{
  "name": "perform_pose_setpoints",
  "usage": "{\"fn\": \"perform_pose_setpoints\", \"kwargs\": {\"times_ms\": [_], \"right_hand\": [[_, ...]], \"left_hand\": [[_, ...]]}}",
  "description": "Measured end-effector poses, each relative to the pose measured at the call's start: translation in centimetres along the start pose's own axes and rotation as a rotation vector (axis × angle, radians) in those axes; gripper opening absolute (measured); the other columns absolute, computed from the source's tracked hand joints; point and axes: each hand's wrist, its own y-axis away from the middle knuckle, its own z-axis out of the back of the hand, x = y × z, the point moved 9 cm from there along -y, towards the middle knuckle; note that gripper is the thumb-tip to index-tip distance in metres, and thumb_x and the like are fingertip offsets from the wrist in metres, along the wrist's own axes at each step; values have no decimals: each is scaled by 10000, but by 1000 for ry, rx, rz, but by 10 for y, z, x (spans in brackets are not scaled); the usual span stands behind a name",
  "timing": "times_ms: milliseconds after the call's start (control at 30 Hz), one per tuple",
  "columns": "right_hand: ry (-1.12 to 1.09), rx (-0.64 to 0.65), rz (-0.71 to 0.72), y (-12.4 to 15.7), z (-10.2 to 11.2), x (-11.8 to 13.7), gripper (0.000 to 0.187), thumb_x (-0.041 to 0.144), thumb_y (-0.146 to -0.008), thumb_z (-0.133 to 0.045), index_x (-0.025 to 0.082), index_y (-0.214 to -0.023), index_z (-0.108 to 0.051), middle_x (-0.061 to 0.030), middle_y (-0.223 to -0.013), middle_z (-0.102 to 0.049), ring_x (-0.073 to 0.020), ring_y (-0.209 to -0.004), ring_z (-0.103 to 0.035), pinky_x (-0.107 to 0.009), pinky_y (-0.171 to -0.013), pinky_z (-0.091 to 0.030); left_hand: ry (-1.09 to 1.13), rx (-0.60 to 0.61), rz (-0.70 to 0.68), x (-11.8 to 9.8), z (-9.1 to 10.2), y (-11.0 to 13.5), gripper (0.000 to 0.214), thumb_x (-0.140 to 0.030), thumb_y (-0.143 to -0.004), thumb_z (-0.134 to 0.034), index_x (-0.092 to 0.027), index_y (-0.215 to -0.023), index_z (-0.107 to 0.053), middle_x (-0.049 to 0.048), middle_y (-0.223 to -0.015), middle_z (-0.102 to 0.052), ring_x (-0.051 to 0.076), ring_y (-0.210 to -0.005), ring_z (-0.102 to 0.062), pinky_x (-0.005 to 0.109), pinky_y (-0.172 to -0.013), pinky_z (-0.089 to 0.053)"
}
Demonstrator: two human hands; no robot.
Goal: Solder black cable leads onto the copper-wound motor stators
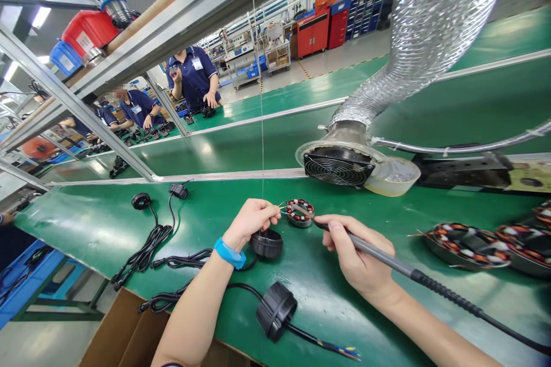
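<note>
Green matting covers the long surface [370, 321] of a factory line, with a ribbed silver extraction duct [434, 17] ending in a fan grille [338, 165] just behind the work. The left hand [249, 221], a blue wrist strap [229, 253] on its arm, has its grip pressed together, pinching thin wire leads at the edge of a small wound stator [300, 211] that lies flat on the surface. The right hand [357, 255] holds its grip closed pen-fashion around a soldering iron [379, 254], the tip resting over the stator's rim where the leads meet it. A black round housing [266, 243] with a cable sits just beside the left wrist, and another [276, 309] lies nearer the surface's front edge. More stators [467, 245] lie well apart to the right.

To do this joint well, I judge that the leads should be kept taut and still, the tip laid on the joint alone and away from the copper windings, and the work kept near the fan intake. Across the line, co-workers in dark blue uniforms [193, 74] sit at their own work.
</note>
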Motion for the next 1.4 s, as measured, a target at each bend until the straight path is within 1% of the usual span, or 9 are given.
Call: {"fn": "perform_pose_setpoints", "kwargs": {"times_ms": [100,200,333,467,567,833,1033,1167,1400], "right_hand": [[43,7,40,0,-2,0,198,258,-984,-525,202,-925,-705,24,-608,-644,-136,-507,-633,-274,-567,-518],[109,16,112,-1,-4,2,176,245,-984,-531,209,-968,-703,-19,-737,-717,-160,-608,-672,-303,-631,-533],[223,87,230,-2,-15,3,173,240,-972,-547,212,-1050,-699,-62,-921,-752,-193,-747,-691,-355,-752,-538],[315,158,270,0,-28,-6,302,262,-974,-551,228,-1265,-626,-102,-1115,-703,-245,-969,-676,-403,-870,-546],[339,210,269,1,-37,-15,403,279,-969,-563,246,-1370,-549,-114,-1201,-655,-259,-1050,-655,-403,-906,-552],[347,280,273,1,-51,-28,485,291,-957,-588,235,-1424,-474,-136,-1306,-601,-277,-1145,-630,-427,-962,-552],[312,333,231,1,-59,-32,473,283,-964,-572,237,-1423,-466,-138,-1307,-594,-273,-1128,-641,-426,-943,-564],[276,328,217,0,-59,-33,477,265,-972,-556,242,-1436,-449,-127,-1296,-587,-250,-1123,-635,-393,-944,-558],[267,329,186,0,-61,-40,458,288,-994,-518,269,-1443,-432,-112,-1286,-574,-248,-1135,-615,-392,-964,-540]], "left_hand": [[1,1,-5,0,0,0,219,-294,-807,-590,-116,-685,-628,-5,-598,-583,26,-403,-390,178,-403,-238],[5,1,-12,-1,0,0,222,-293,-808,-590,-116,-679,-623,-4,-600,-583,25,-403,-389,178,-404,-239],[-4,2,-12,0,0,0,228,-298,-817,-582,-117,-686,-625,-4,-606,-584,25,-403,-391,179,-400,-224],[-4,-1,-13,1,0,-1,209,-271,-815,-573,-117,-684,-624,-6,-603,-586,26,-395,-396,177,-397,-228],[-2,1,-21,0,0,-1,197,-240,-815,-563,-116,-675,-624,-9,-594,-584,24,-393,-393,176,-403,-244],[9,0,-14,0,0,-2,197,-224,-826,-564,-115,-674,-626,-14,-587,-582,23,-392,-391,181,-415,-253],[18,0,-27,-1,0,-1,194,-227,-809,-566,-115,-662,-626,-12,-576,-579,27,-393,-392,178,-415,-263],[6,-2,-26,-2,0,-1,190,-227,-800,-558,-115,-659,-620,-10,-587,-583,27,-391,-395,181,-413,-257],[18,-1,-21,0,1,-2,216,-277,-805,-581,-116,-664,-616,-8,-590,-581,29,-389,-392,194,-417,-245]]}}
